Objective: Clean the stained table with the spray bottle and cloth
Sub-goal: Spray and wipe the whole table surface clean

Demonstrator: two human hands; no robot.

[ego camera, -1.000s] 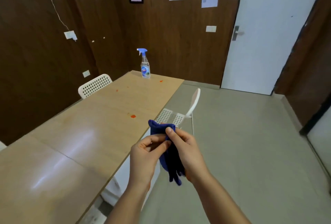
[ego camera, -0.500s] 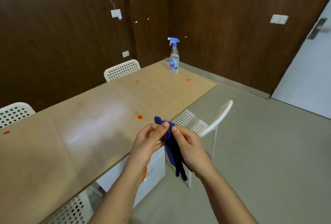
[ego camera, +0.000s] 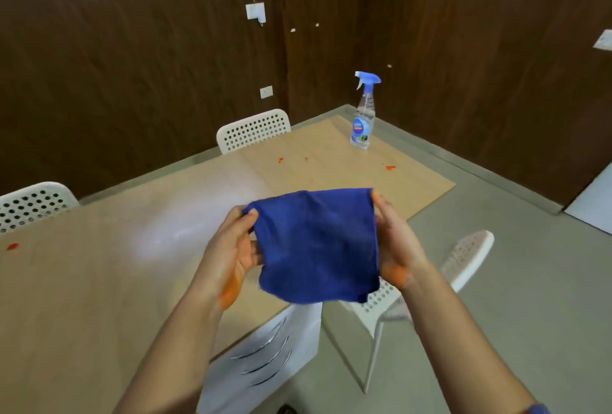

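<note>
The left hand (ego camera: pixel 231 248) and right hand (ego camera: pixel 395 244) are apart. Each pinches a top corner of the blue cloth (ego camera: pixel 318 244), so it hangs open over the near edge of the surface (ego camera: pixel 116 281) and hides some fingers. Red stains (ego camera: pixel 390 167) dot the wood. Far ahead, a bit right, stands the spray bottle (ego camera: pixel 364 115) — upright, nearer the right hand.

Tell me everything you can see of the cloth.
The cloth is dark blue, plain and fuzzy, like microfibre. It hangs spread out flat, roughly square, slightly creased, in the air above the near edge of the table. The left hand pinches its top left corner, the right hand its top right corner. Its lower edge hangs free.
</note>
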